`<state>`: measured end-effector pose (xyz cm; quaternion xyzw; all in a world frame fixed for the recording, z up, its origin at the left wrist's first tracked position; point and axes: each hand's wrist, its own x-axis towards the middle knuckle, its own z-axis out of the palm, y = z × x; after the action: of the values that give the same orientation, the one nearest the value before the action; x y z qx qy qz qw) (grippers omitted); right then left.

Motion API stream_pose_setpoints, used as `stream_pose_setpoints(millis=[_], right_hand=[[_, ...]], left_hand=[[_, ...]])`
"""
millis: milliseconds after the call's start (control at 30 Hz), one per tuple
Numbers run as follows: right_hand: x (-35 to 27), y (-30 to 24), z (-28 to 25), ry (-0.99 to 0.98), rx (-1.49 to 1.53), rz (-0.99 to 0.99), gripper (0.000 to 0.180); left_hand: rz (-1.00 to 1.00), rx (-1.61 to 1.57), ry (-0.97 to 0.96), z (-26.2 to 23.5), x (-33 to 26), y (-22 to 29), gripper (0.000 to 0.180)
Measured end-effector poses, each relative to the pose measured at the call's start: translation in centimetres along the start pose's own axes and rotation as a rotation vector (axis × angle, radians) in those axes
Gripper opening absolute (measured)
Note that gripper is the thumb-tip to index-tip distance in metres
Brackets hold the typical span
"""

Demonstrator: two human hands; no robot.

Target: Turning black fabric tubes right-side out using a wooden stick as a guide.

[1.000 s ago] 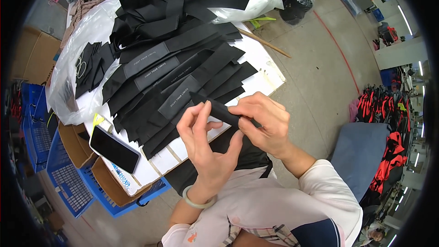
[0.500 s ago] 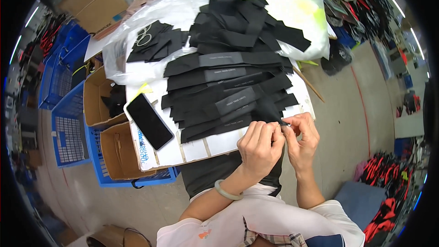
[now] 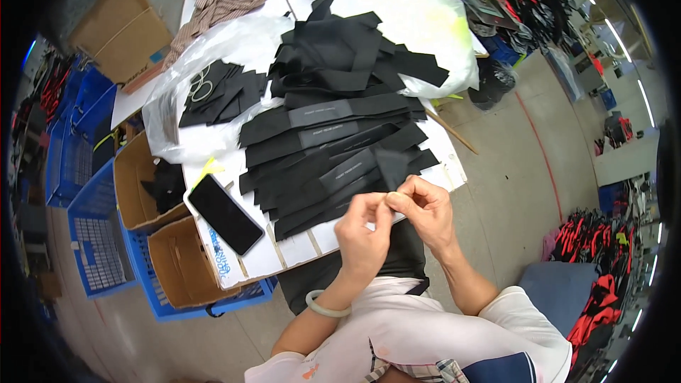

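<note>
My left hand [image 3: 364,230] and my right hand [image 3: 428,216] meet fingertip to fingertip over the table's near edge. Both pinch the near end of a small black fabric piece [image 3: 391,168], which looks slightly blurred; the pinched end itself is hidden by the fingers. Just beyond them, black fabric strips [image 3: 280,159] lie overlapped in a row, several with a grey printed label patch [image 3: 320,113]. Farther back is a loose heap of black fabric pieces [image 3: 333,50]. To the left, a pair of scissors [image 3: 201,85] rests on smaller black pieces [image 3: 230,99].
A phone [image 3: 225,214] lies at the left corner of the white table [image 3: 312,245]. Cardboard boxes [image 3: 186,269] sit in blue crates [image 3: 99,241] beside it. Clear plastic bags [image 3: 167,117] spread over the tabletop. A wooden stick [image 3: 454,131] juts past the right edge.
My joined hands have shifted left, and the small fabric piece has moved with them. My left fingers have loosened from a tight curl. The whole view has shifted slightly.
</note>
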<state>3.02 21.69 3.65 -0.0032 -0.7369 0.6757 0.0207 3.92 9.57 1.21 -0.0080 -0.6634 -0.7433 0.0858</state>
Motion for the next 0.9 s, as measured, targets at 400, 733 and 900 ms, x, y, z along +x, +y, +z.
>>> stream_pose_setpoints(millis=[400,733,900], right_hand=[[0.6,-1.0,0.4,0.365,-0.366,-0.446,0.019],[4.7,-2.1,-1.3,-0.169,0.926,-0.076,0.03],[5.9,-1.9,-0.3,-0.257,0.91,-0.039,0.021]], left_hand=[[-0.168,-0.648,-0.016,3.3,1.7,0.9,0.004],[-0.439,-1.153,-0.383,1.2,5.0,1.9,0.016],[-0.258,-0.861,-0.24,0.6,5.3,2.2,0.009]])
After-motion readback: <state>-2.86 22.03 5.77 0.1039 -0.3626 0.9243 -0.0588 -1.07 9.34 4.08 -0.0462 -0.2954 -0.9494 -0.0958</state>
